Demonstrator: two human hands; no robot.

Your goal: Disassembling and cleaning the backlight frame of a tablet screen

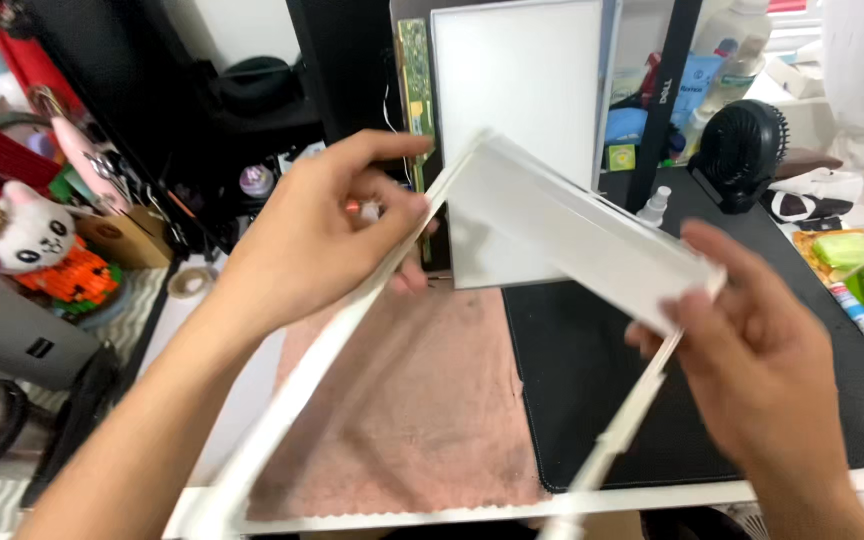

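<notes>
Nearest the lens, white plastic bezel frame (pixel 282 400) is running diagonally from bottom left up to a corner near the centre, held above the table (pixel 592 370). Left hand (pixel 322 235) is pinching the frame's top corner, fingers (pixel 392 145) closed over the rail, thumb side hidden. Right hand (pixel 762 350) is gripping the right end of the wide white panel strip (pixel 582 225), fingers curled behind it; how tightly, cannot tell. A thin rail (pixel 622 430) is hanging down below that hand.

Judgement: the frame looks thin and flexy, so the person is better off supporting it near the corners and twisting gently, not levering mid-rail.

Underneath: pink cloth (pixel 412 400) and black mat (pixel 602 400), good soft landing. Bare white backlight panel (pixel 517 90) with a green circuit strip (pixel 415 75) is standing just behind the hands, within swing range. Small black fan (pixel 742 150), bottles (pixel 732 50) at right; plush cat (pixel 22 230) and clutter at left, well apart.
</notes>
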